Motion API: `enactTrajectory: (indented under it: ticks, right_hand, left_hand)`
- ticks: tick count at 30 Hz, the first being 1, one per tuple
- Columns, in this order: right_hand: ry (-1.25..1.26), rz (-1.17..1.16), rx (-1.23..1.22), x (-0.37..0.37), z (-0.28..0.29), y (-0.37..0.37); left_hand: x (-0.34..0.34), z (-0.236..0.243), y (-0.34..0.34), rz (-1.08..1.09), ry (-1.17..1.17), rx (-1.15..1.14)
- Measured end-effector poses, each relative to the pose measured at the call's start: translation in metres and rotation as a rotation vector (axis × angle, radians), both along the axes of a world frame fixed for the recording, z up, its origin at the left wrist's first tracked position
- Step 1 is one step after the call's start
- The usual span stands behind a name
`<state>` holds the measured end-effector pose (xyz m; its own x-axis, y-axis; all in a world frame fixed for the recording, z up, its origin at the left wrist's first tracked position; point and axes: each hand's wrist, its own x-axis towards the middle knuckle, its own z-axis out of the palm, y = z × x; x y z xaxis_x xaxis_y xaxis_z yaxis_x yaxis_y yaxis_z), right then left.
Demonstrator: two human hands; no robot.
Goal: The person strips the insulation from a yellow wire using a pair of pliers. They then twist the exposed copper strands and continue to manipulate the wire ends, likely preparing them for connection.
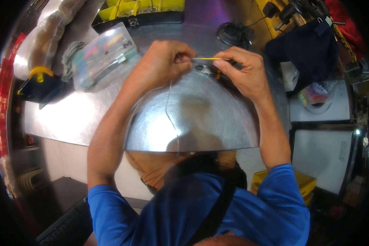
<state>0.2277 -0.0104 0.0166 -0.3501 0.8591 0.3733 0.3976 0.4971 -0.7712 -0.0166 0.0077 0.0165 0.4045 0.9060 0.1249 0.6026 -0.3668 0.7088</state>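
Shirt (pixel 184 201), yellow strand (pixel 208 58), parts (pixel 174 8) in compartments (pixel 129 7)

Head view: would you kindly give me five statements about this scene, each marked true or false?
1. The right hand pinches the right end of a thin yellow piece. True.
2. The thin pale cord shows just below the right hand. False: the cord shows below the left hand.
3. The clear plastic case lies to the left of the left hand. True.
4. The yellow crate stands on the metal table. False: the crate is off the table, at lower right.
5. The sleeves are blue. True.
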Motion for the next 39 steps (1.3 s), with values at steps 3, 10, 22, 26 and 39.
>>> enactTrajectory:
  ticks: [3, 10, 22, 26, 39]
  right_hand:
    - [0.008, -0.031, -0.041, -0.002, -0.007, 0.001]
    - [0.033, -0.025, -0.013, -0.006, -0.017, 0.004]
    - [-0.031, -0.066, 0.075, 0.001, -0.017, 0.011]
    - [0.034, -0.085, 0.078, -0.007, -0.015, 0.008]
    - [-0.152, -0.069, 0.348, 0.011, -0.003, 0.015]
  left_hand:
    - [0.002, 0.004, -0.004, -0.058, 0.028, 0.052]
    - [0.014, -0.015, -0.004, -0.151, -0.224, 0.327]
    - [0.008, -0.015, -0.001, -0.098, -0.147, 0.248]
    - [0.03, -0.018, -0.017, -0.042, -0.349, 0.235]
    - [0.02, -0.018, -0.008, 0.035, -0.293, 0.121]
